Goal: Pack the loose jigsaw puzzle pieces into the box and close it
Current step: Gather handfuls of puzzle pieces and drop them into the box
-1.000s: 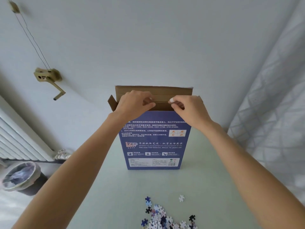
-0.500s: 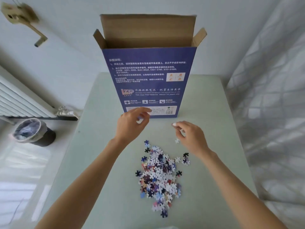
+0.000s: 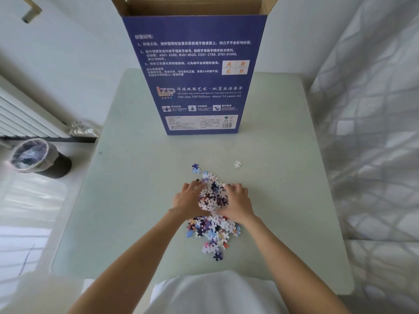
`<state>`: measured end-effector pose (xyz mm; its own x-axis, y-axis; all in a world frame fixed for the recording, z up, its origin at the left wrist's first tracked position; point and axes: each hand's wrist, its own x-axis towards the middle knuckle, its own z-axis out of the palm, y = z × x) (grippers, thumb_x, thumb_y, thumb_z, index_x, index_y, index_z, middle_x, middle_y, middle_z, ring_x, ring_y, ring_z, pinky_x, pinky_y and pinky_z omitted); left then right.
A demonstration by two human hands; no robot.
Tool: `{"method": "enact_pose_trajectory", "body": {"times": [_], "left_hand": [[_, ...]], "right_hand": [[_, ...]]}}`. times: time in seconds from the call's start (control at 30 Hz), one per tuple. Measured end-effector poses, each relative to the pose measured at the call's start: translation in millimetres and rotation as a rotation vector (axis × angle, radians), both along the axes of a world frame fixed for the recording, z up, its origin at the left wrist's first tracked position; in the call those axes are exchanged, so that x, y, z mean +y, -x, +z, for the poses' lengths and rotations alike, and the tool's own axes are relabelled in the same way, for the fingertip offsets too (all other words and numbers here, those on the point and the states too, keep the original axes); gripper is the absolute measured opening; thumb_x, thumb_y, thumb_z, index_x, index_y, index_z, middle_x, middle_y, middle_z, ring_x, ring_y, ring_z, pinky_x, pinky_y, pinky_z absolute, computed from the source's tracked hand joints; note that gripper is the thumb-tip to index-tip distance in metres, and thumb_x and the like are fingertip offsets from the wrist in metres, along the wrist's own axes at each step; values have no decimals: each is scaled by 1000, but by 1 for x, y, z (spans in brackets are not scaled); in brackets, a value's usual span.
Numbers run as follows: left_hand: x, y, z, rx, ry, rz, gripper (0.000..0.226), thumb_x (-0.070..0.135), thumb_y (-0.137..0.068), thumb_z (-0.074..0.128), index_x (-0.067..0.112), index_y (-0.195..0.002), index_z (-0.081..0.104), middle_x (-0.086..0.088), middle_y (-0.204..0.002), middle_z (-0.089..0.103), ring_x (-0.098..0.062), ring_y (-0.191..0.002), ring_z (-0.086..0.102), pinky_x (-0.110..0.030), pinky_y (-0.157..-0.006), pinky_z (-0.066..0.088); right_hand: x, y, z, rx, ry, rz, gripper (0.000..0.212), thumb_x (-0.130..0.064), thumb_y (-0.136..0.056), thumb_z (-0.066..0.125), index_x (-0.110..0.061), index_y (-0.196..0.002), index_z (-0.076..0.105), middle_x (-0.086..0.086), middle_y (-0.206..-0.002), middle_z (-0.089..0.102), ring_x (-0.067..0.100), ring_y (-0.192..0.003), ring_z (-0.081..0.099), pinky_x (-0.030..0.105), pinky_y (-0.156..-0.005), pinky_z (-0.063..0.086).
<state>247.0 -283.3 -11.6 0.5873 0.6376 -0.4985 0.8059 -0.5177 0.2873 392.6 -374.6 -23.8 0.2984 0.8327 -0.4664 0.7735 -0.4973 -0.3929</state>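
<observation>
**Both hands down into the puzzle heap**

Half a second ago the hands were apart up near the foot of the box, the right one at a lone white piece; now both have dropped back toward the person and closed in on the heap from either side. Left hand (image 3: 188,201) and right hand (image 3: 238,203) face each other with fingers curled inward, cupping a mound of puzzle pieces (image 3: 213,197) between them — gathered and pressed together, not plainly lifted off the table (image 3: 127,200). How tightly the fingers grip underneath I cannot tell.

From that mound, more loose pieces (image 3: 212,232) spill toward 6 o'clock, trailing to a small dark one at the near end. At about 11 o'clock from the hands a blue piece (image 3: 195,168) lies just clear of the heap, and at 1 o'clock a single white piece (image 3: 237,164) sits apart on bare tabletop.

At 12 o'clock, well beyond the hands, the blue box (image 3: 195,75) stands upright on its short end — printed side toward the person, brown cardboard flaps (image 3: 195,5) open at the top.

Off the table at 9 o'clock a lined waste bin (image 3: 34,158) stands on the floor below a white radiator (image 3: 25,116). At 3 o'clock a pale quilted cover (image 3: 371,132) runs along the table's edge.
</observation>
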Motion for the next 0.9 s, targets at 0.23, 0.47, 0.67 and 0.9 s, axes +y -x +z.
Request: {"method": "enact_pose_trajectory", "body": {"times": [0.23, 0.47, 0.67, 0.9], "left_hand": [[-15, 11, -10, -86, -34, 106, 79, 42, -72, 75, 28, -139, 35, 2, -136, 42, -19, -122, 40, -33, -98, 44], [-16, 16, -9, -159, 35, 185, 64, 32, -82, 69, 18, -137, 40, -5, -122, 57, -23, -110, 55, -32, -92, 44], [-20, 16, -5, -237, 122, 217, 59, 38, -76, 72, 27, -129, 48, 0, -117, 55, -22, -104, 57, -31, -84, 45], [-17, 9, -2, -258, 37, 229, 40, 32, -87, 63, 20, -125, 56, -2, -119, 60, -22, -101, 60, -31, -85, 46]], "right_hand": [[4, 22, -2, -5, -18, 43, 86, -38, -70, 78, -15, -136, 28, 10, -129, 39, 26, -116, 40, 36, -88, 47], [-6, 25, -2, 18, -128, -32, 48, -34, -79, 71, -15, -116, 46, 4, -113, 56, 22, -101, 56, 34, -79, 49], [-7, 23, 2, 26, -196, -75, 36, -31, -84, 66, -16, -115, 55, 1, -107, 62, 18, -93, 59, 26, -72, 44], [-10, 18, 9, 37, -224, -116, 38, -30, -86, 65, -13, -120, 58, 4, -97, 69, 13, -64, 57, 25, -72, 49]]}}
